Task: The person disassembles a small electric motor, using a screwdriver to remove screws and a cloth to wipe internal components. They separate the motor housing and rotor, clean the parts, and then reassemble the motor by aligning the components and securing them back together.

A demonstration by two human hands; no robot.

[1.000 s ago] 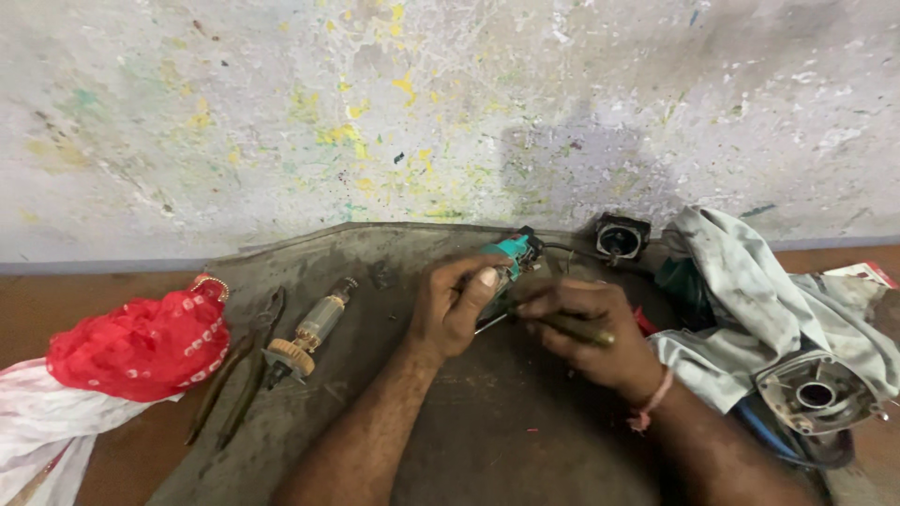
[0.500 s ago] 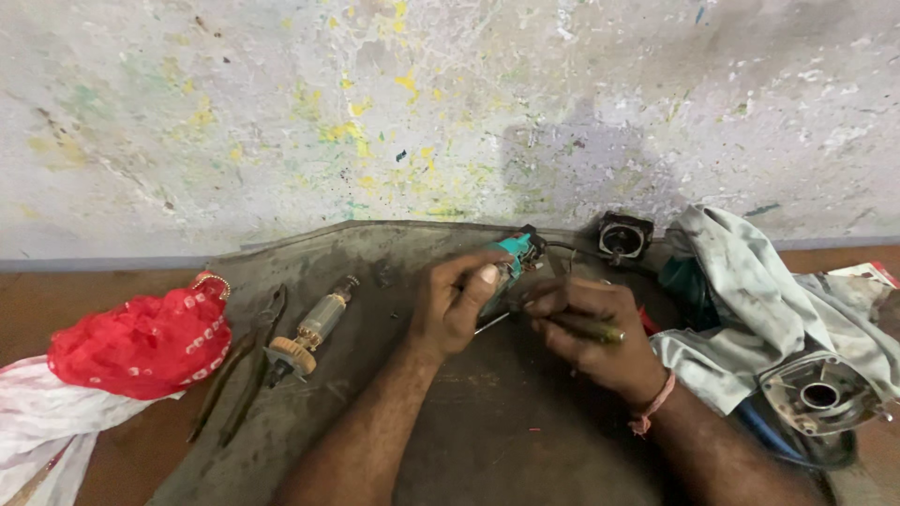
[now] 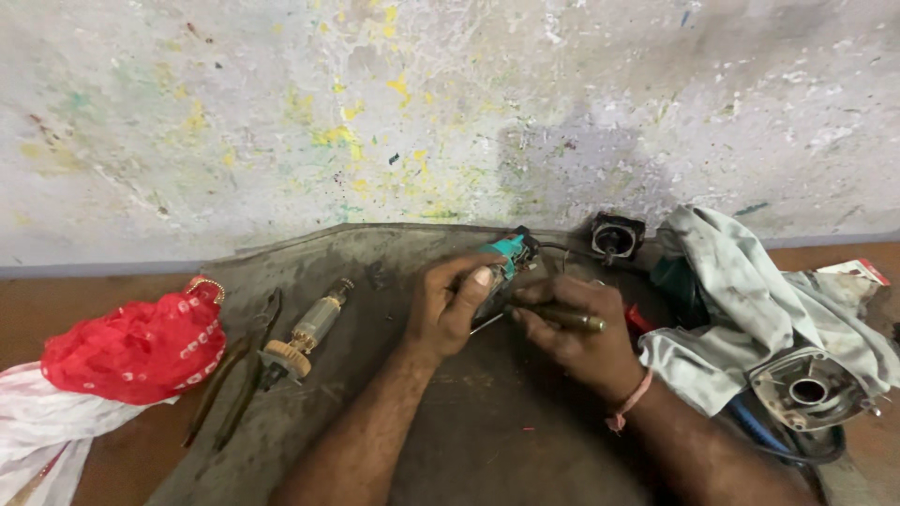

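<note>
- Far left: a crumpled red cloth with white dots [image 3: 131, 347], soft and bunched, lies over a white fabric [image 3: 42, 436].
- Beside it: dark metal pliers [image 3: 246, 370] with long handles rest on the worn, grey, scuffed mat [image 3: 487, 440].
- Next: a cylindrical motor armature [image 3: 305, 337], with copper windings and a pale toothed fan at its near end, lies slanted on the mat, apart from both hands.
- Centre: the left hand [image 3: 453, 305] is closed around a teal plastic tool housing [image 3: 506, 255], thumb pressed along its side; the housing is held above the mat's far edge.
- Just right: the right hand [image 3: 581, 333] is clamped around a slim dark screwdriver [image 3: 562, 319], its tip pointing at the housing.
- Behind: a small black square motor part [image 3: 616, 234] stands against the paint-spattered wall.
- Right: a grimy grey rag [image 3: 750, 300] drapes over a round cast-metal gear housing [image 3: 806, 389].
- Compared with half a second earlier: both hands stay closed on the same items, barely shifted.
</note>
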